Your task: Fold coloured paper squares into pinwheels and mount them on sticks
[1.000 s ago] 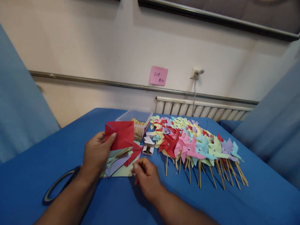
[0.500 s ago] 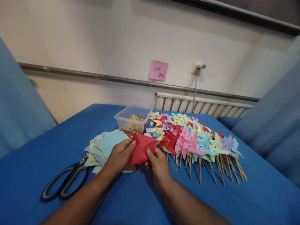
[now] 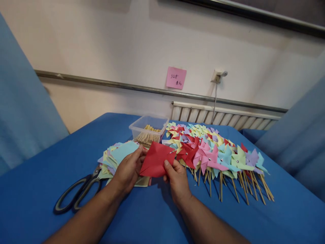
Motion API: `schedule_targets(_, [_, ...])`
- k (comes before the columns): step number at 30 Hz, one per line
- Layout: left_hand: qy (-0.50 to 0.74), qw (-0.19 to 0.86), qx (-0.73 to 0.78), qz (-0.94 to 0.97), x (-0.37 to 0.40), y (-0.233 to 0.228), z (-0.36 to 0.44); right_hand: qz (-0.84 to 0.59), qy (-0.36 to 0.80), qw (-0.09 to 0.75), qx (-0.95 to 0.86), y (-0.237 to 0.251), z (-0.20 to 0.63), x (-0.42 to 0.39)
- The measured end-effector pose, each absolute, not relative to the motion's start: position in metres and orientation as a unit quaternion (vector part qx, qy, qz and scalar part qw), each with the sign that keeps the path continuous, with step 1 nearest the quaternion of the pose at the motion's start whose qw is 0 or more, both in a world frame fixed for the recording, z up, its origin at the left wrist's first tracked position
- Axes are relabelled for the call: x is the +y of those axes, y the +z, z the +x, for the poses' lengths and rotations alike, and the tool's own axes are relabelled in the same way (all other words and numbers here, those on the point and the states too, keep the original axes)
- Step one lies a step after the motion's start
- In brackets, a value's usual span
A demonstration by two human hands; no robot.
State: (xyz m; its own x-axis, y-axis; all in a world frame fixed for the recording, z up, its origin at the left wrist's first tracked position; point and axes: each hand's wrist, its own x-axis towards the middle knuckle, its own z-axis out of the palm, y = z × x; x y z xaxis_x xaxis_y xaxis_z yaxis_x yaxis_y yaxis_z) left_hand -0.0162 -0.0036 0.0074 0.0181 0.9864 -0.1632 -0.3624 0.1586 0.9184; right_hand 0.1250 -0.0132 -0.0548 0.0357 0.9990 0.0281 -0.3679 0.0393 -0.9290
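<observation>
Red square paper sheet [image 3: 156,160] held just above the blue-covered counter [image 3: 50,162], gripped from both sides; largest down: spread of multicoloured paper pinwheels on wooden sticks [image 3: 215,156] to the right; stack of pastel paper squares [image 3: 119,154] under left hand [image 3: 129,167]; clear plastic box of wooden sticks [image 3: 149,130] behind; black-handled scissors [image 3: 76,191] left; left hand pinches sheet's left edge, right hand [image 3: 177,178] pinches its lower right edge.

A pink note [image 3: 176,78] is stuck on the wall above the rail. Handwriting is seen on it in two short lines; the first seems to begin "32", and the rest cannot be read.
</observation>
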Motion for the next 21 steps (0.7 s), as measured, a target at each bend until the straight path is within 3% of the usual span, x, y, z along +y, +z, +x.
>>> schedule_targets(8, [0.507,0.613,0.452,0.404,-0.008,0.012,-0.014,-0.392,0.571,0.566,-0.447,-0.051,0.125,-0.015])
schedule_targets(13, [0.530,0.574,0.496,0.381,-0.008,0.008,-0.012,-0.387,0.555,0.600,-0.427,-0.052,0.127,-0.016])
schedule_targets(21, [0.592,0.618,0.406,0.322,-0.005,0.005,-0.008,-0.328,0.700,0.536,-0.338,-0.051,0.114,-0.024])
